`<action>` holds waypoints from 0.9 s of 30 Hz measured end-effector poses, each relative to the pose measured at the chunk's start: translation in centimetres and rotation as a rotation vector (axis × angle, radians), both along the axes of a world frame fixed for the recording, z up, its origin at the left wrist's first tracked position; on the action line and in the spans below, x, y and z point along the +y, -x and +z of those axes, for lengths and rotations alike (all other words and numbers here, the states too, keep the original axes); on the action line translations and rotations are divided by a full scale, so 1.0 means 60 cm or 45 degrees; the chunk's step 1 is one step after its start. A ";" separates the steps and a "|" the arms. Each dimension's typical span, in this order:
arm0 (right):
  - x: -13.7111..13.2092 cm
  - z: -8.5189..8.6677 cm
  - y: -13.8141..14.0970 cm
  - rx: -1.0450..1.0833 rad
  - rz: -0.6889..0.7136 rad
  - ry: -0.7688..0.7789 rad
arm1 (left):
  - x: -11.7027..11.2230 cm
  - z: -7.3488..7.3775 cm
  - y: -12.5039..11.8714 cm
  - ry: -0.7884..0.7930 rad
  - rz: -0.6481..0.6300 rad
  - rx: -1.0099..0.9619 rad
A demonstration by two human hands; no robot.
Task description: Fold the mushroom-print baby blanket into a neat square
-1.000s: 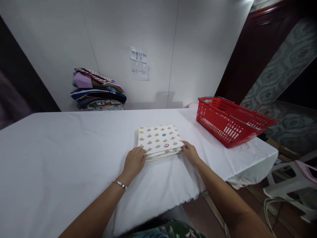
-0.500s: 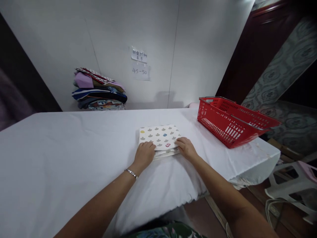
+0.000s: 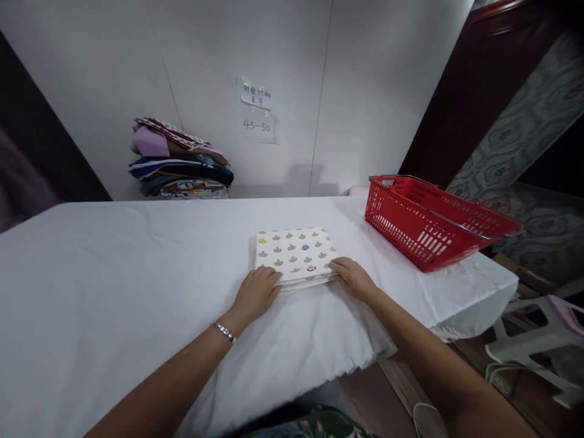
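A folded white cloth (image 3: 296, 249) with grey mushroom-like prints, and a few in yellow, blue and red, lies flat on the white-covered table (image 3: 137, 274). Its layers show along the near edge. My left hand (image 3: 256, 292), with a silver bracelet at the wrist, grips the near left corner between fingers and thumb. At the near right corner, my right hand (image 3: 354, 277) pinches the cloth the same way, fingers on top. Both thumbs are partly hidden at the edge.
A red plastic basket (image 3: 410, 231) with metal handles stands at the table's right end. Against the back wall is a stack of folded fabrics (image 3: 182, 164). Two paper signs (image 3: 258, 125) hang on the wall. A white plastic stool (image 3: 524, 340) is at the lower right.
Both hands have moved slightly outward to the near corners of the cloth. Its top layer now reaches nearer the front edge, and the layers line up more evenly.
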State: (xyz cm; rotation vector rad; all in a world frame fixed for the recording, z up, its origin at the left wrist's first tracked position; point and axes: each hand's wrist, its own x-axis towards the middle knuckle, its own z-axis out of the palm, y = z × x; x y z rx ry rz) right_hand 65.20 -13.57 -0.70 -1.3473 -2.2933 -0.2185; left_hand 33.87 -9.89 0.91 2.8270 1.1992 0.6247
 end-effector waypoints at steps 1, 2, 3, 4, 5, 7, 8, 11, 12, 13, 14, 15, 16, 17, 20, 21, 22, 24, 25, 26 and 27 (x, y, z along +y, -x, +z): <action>0.001 0.001 -0.002 -0.018 -0.021 0.011 | 0.000 0.001 0.002 0.004 0.003 0.010; 0.001 0.003 -0.002 -0.038 -0.039 0.026 | 0.000 0.001 0.003 0.007 0.002 0.022; 0.001 0.005 -0.002 -0.061 -0.055 0.044 | -0.001 0.001 0.003 0.007 -0.003 0.036; 0.000 0.007 -0.002 -0.088 -0.067 0.064 | -0.001 0.000 0.003 0.006 -0.004 0.050; -0.001 0.010 -0.002 -0.117 -0.078 0.087 | 0.000 -0.001 0.003 0.005 0.000 0.063; 0.000 0.021 0.000 -0.172 -0.098 0.138 | 0.003 0.000 0.002 0.002 0.021 0.090; 0.003 0.028 0.000 -0.201 -0.106 0.168 | 0.005 0.003 0.001 -0.002 0.032 0.103; 0.023 0.057 0.006 -0.253 -0.135 0.214 | 0.018 0.023 -0.001 -0.061 0.075 0.123; 0.032 0.068 0.010 -0.244 -0.150 0.188 | 0.023 0.031 0.000 -0.107 0.101 0.109; 0.042 0.078 0.014 -0.215 -0.169 0.135 | 0.028 0.040 0.001 -0.165 0.136 0.081; 0.050 0.085 0.018 -0.168 -0.194 0.061 | 0.031 0.046 0.003 -0.228 0.175 0.043; 0.057 0.088 0.023 -0.116 -0.223 -0.019 | 0.033 0.048 0.006 -0.285 0.208 0.008; 0.061 0.087 0.026 -0.070 -0.247 -0.086 | 0.033 0.047 0.008 -0.323 0.221 -0.012; 0.061 0.081 0.028 -0.042 -0.253 -0.117 | 0.031 0.042 0.011 -0.332 0.205 -0.009; 0.046 0.040 0.025 -0.060 -0.134 0.002 | 0.016 0.008 0.014 -0.221 0.065 0.066; 0.038 0.024 0.021 -0.071 -0.089 0.053 | 0.010 -0.003 0.014 -0.175 0.039 0.082; 0.030 0.009 0.016 -0.071 -0.067 0.081 | 0.005 -0.013 0.012 -0.141 0.035 0.088; 0.016 -0.012 0.007 -0.050 -0.081 0.077 | -0.002 -0.023 0.008 -0.118 0.062 0.090; 0.012 -0.017 0.004 -0.039 -0.098 0.060 | -0.004 -0.024 0.006 -0.117 0.069 0.091; 0.009 -0.019 0.002 -0.031 -0.111 0.048 | -0.005 -0.023 0.004 -0.120 0.066 0.090; 0.008 -0.019 0.002 -0.023 -0.121 0.037 | -0.005 -0.022 0.002 -0.124 0.059 0.087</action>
